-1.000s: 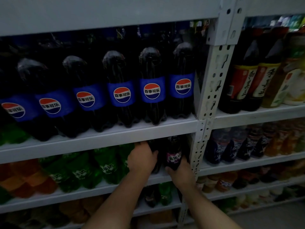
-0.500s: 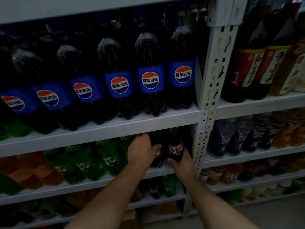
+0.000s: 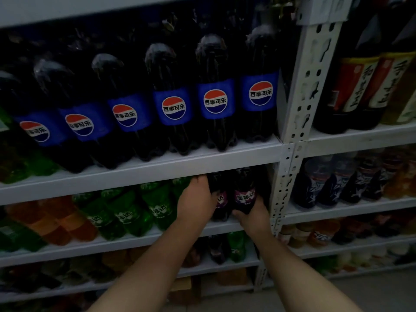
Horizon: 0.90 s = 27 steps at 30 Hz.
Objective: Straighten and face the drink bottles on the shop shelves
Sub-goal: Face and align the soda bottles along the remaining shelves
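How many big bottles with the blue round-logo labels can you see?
6, side by side along the front of the upper shelf: leftmost bottle, second, third, fourth, fifth, and rightmost beside the white post. More may hide in the dark behind them.

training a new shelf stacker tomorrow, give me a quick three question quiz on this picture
1. True or false: the left grip holds the left purple-label bottle, the right grip the right purple-label bottle.
2. The shelf above both grips holds: A green soda, B blue-label cola bottles, C water.
3. What colour are the soda bottles directly left of the left grip?
Key: 1 true; 2 B; 3 green.
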Each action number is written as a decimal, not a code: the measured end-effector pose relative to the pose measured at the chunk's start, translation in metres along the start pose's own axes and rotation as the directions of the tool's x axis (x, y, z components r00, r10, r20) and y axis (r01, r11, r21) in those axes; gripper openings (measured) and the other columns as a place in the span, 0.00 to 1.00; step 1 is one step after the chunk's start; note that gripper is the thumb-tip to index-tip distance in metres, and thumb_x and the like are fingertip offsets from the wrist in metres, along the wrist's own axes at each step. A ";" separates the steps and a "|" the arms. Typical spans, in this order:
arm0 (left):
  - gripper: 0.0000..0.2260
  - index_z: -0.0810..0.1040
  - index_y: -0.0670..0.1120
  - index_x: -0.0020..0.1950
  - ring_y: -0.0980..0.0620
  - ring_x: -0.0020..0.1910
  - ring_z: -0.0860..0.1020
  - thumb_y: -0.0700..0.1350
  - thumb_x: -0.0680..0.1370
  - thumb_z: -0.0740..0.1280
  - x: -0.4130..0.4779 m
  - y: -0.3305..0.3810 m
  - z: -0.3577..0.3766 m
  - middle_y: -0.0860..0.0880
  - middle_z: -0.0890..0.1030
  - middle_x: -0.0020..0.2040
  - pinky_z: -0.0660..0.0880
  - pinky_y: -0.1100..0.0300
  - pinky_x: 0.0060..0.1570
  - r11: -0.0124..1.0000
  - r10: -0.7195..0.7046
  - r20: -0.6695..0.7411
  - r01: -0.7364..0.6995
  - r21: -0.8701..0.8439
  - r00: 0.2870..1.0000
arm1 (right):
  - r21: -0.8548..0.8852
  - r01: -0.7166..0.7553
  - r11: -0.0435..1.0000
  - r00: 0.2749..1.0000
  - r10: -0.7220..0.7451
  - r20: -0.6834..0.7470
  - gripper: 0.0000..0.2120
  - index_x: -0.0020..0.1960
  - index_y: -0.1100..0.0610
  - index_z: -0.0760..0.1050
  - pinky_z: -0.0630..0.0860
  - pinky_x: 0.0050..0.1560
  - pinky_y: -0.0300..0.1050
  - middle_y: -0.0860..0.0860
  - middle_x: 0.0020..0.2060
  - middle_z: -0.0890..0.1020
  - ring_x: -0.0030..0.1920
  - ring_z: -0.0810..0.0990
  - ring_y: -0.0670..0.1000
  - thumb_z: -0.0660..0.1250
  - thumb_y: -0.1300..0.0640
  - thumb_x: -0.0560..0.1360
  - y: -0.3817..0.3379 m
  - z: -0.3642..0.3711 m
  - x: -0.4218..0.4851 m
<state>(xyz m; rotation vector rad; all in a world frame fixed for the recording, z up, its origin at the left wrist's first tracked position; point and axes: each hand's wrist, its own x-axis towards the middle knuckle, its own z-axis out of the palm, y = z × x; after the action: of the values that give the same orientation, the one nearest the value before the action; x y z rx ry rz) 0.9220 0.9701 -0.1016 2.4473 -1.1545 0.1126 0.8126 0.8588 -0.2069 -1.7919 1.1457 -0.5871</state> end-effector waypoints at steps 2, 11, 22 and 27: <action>0.25 0.64 0.46 0.73 0.47 0.51 0.78 0.47 0.77 0.66 -0.017 -0.012 -0.003 0.45 0.74 0.62 0.77 0.56 0.46 0.993 0.080 -0.055 -0.085 -0.082 0.995 | 0.054 0.023 0.998 1.000 -0.022 -0.004 0.39 0.72 0.58 0.61 0.71 0.64 0.53 0.54 0.66 0.72 0.64 0.72 0.54 0.77 0.58 0.67 -0.001 -0.001 -0.011; 0.19 0.76 0.46 0.66 0.48 0.50 0.81 0.43 0.75 0.70 -0.095 -0.117 -0.035 0.47 0.81 0.57 0.77 0.58 0.46 0.989 -0.103 -0.103 0.091 -0.114 0.989 | -0.019 0.125 0.992 0.992 -0.125 -0.025 0.14 0.59 0.56 0.73 0.67 0.48 0.36 0.51 0.55 0.73 0.49 0.75 0.49 0.67 0.63 0.74 -0.017 0.058 -0.100; 0.15 0.77 0.46 0.63 0.50 0.49 0.78 0.47 0.77 0.68 -0.129 -0.268 -0.092 0.46 0.81 0.56 0.73 0.60 0.45 0.848 -0.520 -0.203 0.474 -0.236 0.830 | 0.037 0.480 0.876 0.784 -0.448 0.431 0.12 0.59 0.50 0.75 0.69 0.38 0.25 0.41 0.47 0.75 0.42 0.74 0.36 0.66 0.50 0.76 -0.141 0.175 -0.138; 0.17 0.75 0.46 0.65 0.54 0.43 0.79 0.48 0.78 0.66 -0.152 -0.351 -0.119 0.47 0.82 0.54 0.75 0.60 0.42 0.764 -0.631 -0.148 0.578 -0.287 0.761 | 0.009 0.473 0.881 0.708 -0.387 0.590 0.18 0.66 0.49 0.71 0.73 0.44 0.31 0.45 0.53 0.76 0.47 0.75 0.40 0.64 0.50 0.77 -0.183 0.246 -0.164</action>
<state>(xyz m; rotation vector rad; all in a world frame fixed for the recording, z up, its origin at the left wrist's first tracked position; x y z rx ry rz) 1.0995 1.3254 -0.1534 2.3907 -0.2077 0.0668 1.0086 1.1401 -0.1534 -2.1782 0.3431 -0.1779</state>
